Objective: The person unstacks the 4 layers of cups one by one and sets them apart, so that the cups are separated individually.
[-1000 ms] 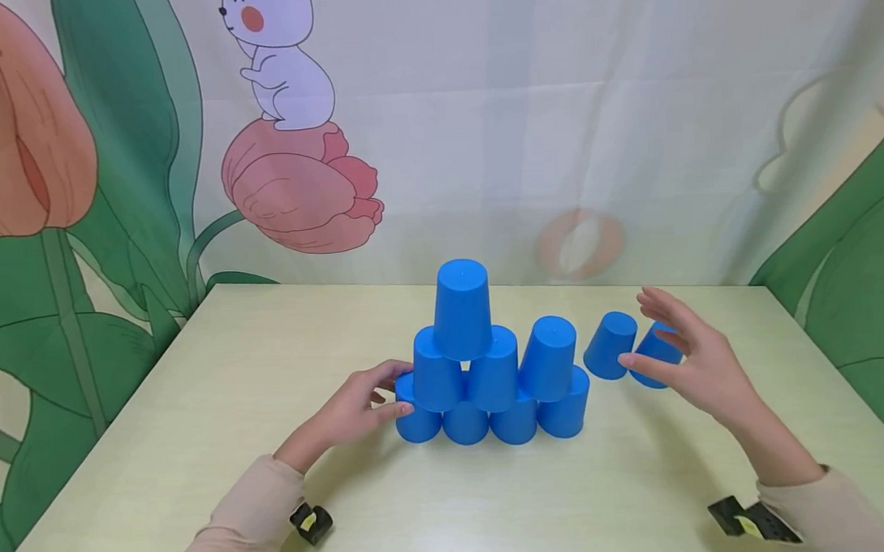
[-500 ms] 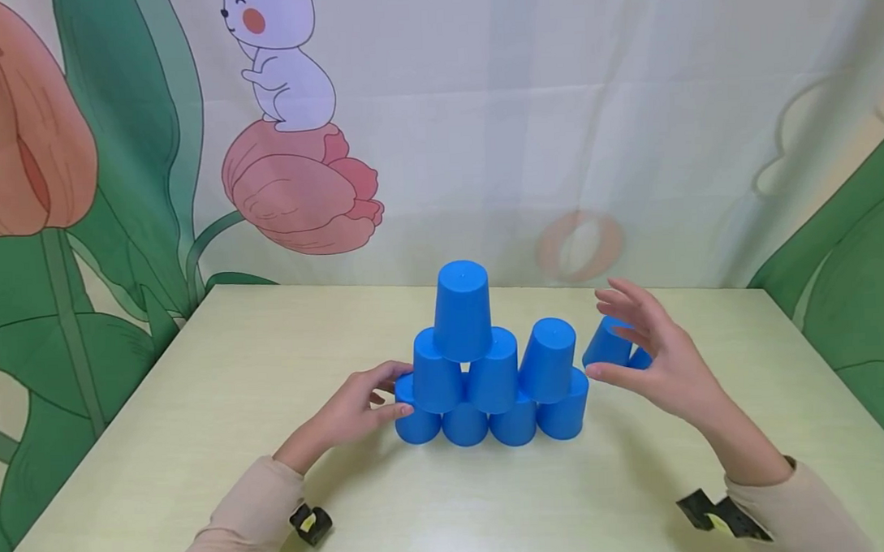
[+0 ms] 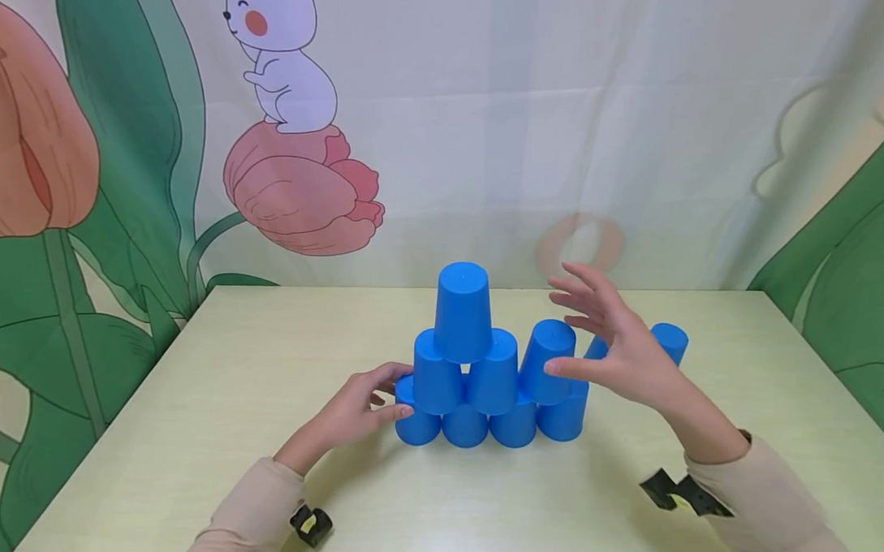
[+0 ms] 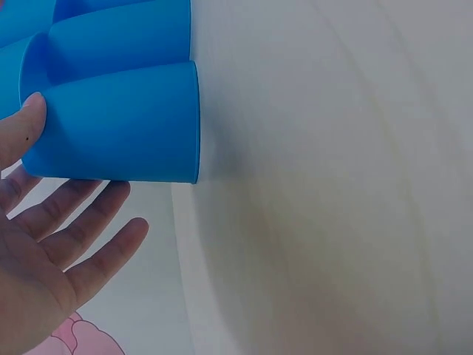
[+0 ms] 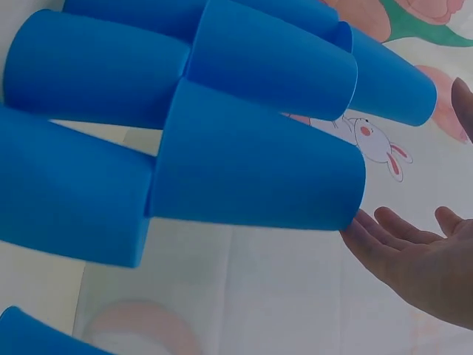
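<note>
Blue plastic cups stand upside down in a stack. Its bottom row has several cups, three more sit above, and a single top cup (image 3: 463,312) rests over the left pair. My left hand (image 3: 359,405) is at the leftmost bottom cup (image 4: 118,129); the thumb touches it and the fairly straight fingers extend along its far side. My right hand (image 3: 620,351) holds nothing. Its spread fingers and thumb are around the right-hand cup of the second row (image 3: 545,349), with fingertips close to that cup's closed end in the right wrist view.
Behind my right hand stand two more blue cups, one a sliver and the other cup (image 3: 671,341) partly covered. The pale table (image 3: 233,356) ends at a printed curtain (image 3: 437,146). A black strap device (image 3: 312,524) hangs at each wrist.
My right hand has moved left, from in front of the two separate cups to the right-hand cup of the second row. My left hand and the stack have stayed in place.
</note>
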Demonstrator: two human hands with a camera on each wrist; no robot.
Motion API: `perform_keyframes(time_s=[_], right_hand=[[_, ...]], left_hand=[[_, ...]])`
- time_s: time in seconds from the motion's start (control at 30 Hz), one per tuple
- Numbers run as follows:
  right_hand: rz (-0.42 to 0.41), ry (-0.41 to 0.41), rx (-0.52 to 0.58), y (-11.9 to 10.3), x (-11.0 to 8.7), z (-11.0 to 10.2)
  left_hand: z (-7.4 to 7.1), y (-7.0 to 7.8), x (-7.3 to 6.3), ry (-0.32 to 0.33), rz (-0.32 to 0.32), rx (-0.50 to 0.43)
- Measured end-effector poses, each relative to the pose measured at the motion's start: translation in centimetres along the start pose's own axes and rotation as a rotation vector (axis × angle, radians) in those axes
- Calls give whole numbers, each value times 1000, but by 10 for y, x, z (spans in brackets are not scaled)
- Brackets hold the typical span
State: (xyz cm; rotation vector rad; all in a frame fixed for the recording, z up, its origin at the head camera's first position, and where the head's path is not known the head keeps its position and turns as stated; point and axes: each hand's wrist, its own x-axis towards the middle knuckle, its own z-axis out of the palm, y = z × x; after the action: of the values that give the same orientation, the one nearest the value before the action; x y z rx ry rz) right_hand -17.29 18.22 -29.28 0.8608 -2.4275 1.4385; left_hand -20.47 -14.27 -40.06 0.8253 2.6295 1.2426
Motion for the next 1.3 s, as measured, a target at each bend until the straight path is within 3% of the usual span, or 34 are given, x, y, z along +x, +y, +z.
perform_keyframes(time_s=[0.33, 0.8, 1.3], right_hand=[[-38, -63, 84, -8, 23, 13], [-82, -71, 127, -17, 47, 35], [-24, -86, 154, -17, 55, 53]], left_hand=[[0, -1, 0, 2, 6, -8], [0, 1, 0, 7, 3, -11], [0, 0, 0, 1, -4, -5]])
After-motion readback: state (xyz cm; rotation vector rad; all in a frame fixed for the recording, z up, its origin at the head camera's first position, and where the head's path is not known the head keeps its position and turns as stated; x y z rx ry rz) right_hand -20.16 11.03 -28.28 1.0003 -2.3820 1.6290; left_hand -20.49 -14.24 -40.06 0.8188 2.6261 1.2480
